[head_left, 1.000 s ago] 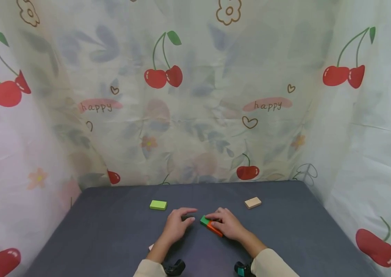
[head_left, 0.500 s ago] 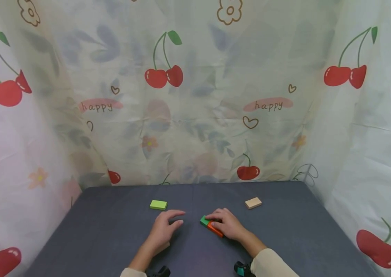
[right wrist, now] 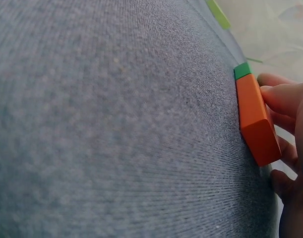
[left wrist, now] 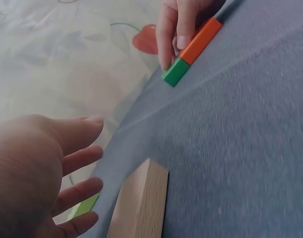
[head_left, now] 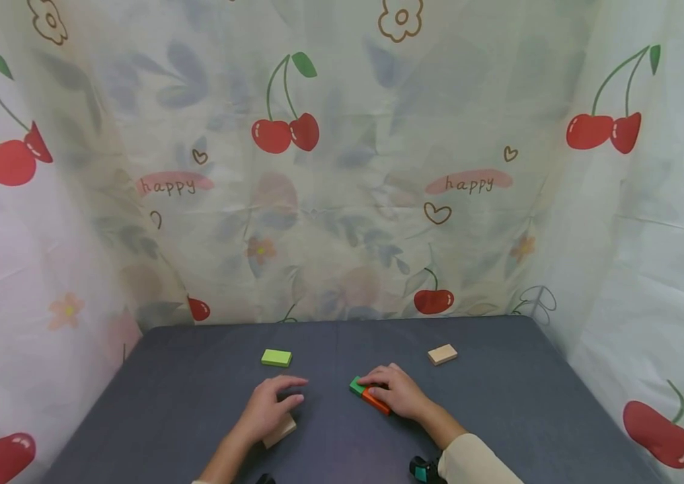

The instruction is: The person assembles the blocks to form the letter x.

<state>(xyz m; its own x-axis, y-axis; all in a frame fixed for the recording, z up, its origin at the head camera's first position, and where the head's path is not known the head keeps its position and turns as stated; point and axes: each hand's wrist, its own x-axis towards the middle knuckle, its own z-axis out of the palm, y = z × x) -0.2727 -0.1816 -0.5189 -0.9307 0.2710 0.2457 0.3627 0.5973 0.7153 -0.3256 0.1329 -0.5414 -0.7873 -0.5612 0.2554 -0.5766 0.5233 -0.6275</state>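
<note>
My left hand [head_left: 264, 409] is held over the left part of the table, fingers loosely spread and nothing in them. Partly hidden beneath it lies a plain wooden block [head_left: 280, 431], whose grain shows in the left wrist view. With thumb and fingers, my right hand [head_left: 401, 393] holds an orange block [head_left: 376, 402] on the table. A green block [head_left: 356, 386] sits end to end with the orange one, forming a row, and the index finger reaches onto it. In the right wrist view, the thumb lies along the orange block's upper edge.
Farther back lie a lime-green block [head_left: 276, 357] on the left and a light wooden block [head_left: 442, 354] on the right. A dark grey cloth covers the table [head_left: 469, 417]. Cherry-print curtains [head_left: 342, 255] stand behind and at both sides.
My left hand has drawn back to the left, away from the green and orange blocks, and now hovers by the wooden block. The right hand has stayed in place.
</note>
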